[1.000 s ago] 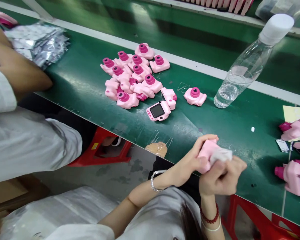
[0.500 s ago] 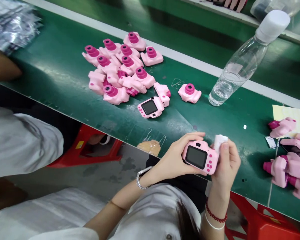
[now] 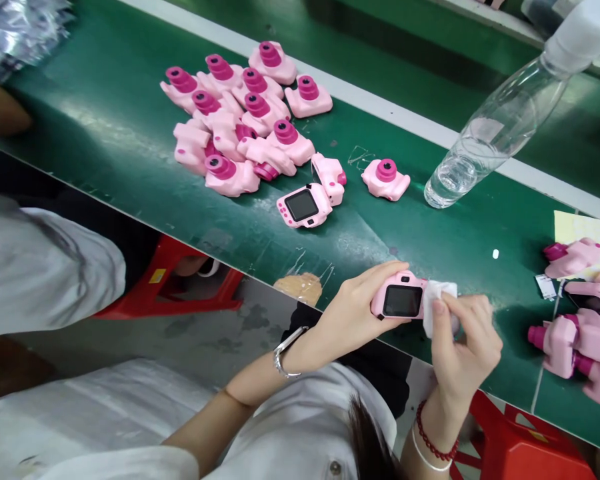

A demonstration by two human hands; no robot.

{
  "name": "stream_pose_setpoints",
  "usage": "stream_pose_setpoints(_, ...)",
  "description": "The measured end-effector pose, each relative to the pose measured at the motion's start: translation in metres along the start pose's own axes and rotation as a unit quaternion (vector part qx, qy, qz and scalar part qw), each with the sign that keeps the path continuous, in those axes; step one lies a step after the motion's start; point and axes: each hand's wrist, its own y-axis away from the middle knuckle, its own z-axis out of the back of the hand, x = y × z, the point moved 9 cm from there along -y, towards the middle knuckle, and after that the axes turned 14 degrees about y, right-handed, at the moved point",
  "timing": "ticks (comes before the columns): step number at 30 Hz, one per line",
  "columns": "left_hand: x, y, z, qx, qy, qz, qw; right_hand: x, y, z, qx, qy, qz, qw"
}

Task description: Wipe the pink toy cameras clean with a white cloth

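Observation:
My left hand (image 3: pixel 357 313) grips a pink toy camera (image 3: pixel 400 298) by its left end, over the front edge of the green table (image 3: pixel 220 247). The dark screen of the camera faces up toward me. My right hand (image 3: pixel 467 340) pinches a white cloth or tissue (image 3: pixel 437 307), which lies against the camera's right end and covers the buttons there. Beyond my hands, a single pink camera (image 3: pixel 386 179) sits lens up. To its left, another camera (image 3: pixel 303 205) shows its screen, beside a pile of pink cameras (image 3: pixel 230 175).
A clear bottle (image 3: pixel 490 143) with a white cap stands at the right back. More pink cameras (image 3: pixel 575 340) lie at the right edge near yellow paper (image 3: pixel 580 227). Silvery bags (image 3: pixel 20 33) fill the far left corner. Another person's arm (image 3: pixel 3 110) rests at the left.
The white cloth has moved from the camera's upper right corner down over its button side. My right hand has turned and shifted slightly right. The head view has moved a little.

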Motion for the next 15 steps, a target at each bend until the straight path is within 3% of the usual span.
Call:
stream_pose_setpoints(4, -0.005, 0.001, -0.005, 0.008, -0.022, -0.037, 0.999, 0.027, 0.011, -0.012, 0.019, 0.002, 0.055, 0.998)
stream_pose_setpoints(8, -0.014, 0.006, -0.01, 0.032, -0.047, -0.116, 0.992, 0.028, 0.007, -0.008, -0.045, 0.038, 0.013, 0.998)
stream_pose_setpoints(12, -0.014, 0.004, -0.007, 0.029, -0.078, -0.113, 0.99, 0.004, -0.003, -0.005, -0.08, 0.078, -0.044, 0.993)
stream_pose_setpoints(15, -0.018, 0.003, -0.002, 0.019, -0.091, -0.098, 0.991, -0.029, -0.004, 0.001, -0.094, 0.067, -0.137, 0.984)
